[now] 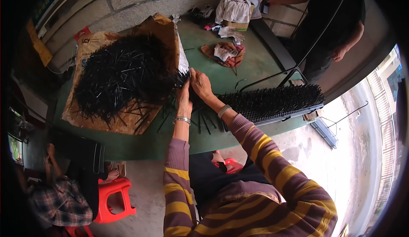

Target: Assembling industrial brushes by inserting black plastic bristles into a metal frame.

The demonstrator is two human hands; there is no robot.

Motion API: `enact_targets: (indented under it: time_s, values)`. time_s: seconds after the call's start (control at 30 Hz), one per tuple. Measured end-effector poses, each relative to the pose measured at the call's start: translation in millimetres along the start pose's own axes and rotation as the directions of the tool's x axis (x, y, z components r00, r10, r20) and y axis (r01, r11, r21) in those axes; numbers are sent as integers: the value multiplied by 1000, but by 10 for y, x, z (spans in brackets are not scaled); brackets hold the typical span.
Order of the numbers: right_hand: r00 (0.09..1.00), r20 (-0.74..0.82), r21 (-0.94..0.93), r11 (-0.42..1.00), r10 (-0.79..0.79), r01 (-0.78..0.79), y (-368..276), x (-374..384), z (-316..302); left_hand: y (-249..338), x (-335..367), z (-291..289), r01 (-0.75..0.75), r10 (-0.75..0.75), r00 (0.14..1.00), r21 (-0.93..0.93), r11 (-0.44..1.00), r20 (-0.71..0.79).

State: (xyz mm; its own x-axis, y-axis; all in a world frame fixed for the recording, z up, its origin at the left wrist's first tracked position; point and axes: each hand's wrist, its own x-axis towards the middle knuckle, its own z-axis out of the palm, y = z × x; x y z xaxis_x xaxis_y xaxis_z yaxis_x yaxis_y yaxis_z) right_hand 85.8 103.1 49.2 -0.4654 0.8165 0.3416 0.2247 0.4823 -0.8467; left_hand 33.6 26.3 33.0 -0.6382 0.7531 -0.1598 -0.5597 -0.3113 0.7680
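Black strips [182,77] are bunched between our left hand [184,98] and right hand [201,85], both closed in on them, just right of the paper sack [169,31], perhaps to keep the ends aligned. The sack lies on the desk [194,37] under the loose pile [123,75], presumably containing it; dark and blue lettering marks its far-left corner.

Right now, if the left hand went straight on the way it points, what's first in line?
Probably the tuft of black strips right by the left hand; depth is unclear from this one view, so contact isn't certain.
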Motion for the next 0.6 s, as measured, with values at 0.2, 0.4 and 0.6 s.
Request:
enact_targets:
  time_s: [0.2,0.4,0.6]
  values:
    - [998,0,96,993,-69,69,-234,-286,7,-61,-6,-97,-2,-4,998,-84,996,-66]
    - [951,-30,5,951,-308,308,51,-172,-42,43,-101,1,174,-172,985,-164,971,29]
    - [992,112,276,957,61,-90,-131,-496,-271,173,66,-498,105,-93,991,-113,988,101]
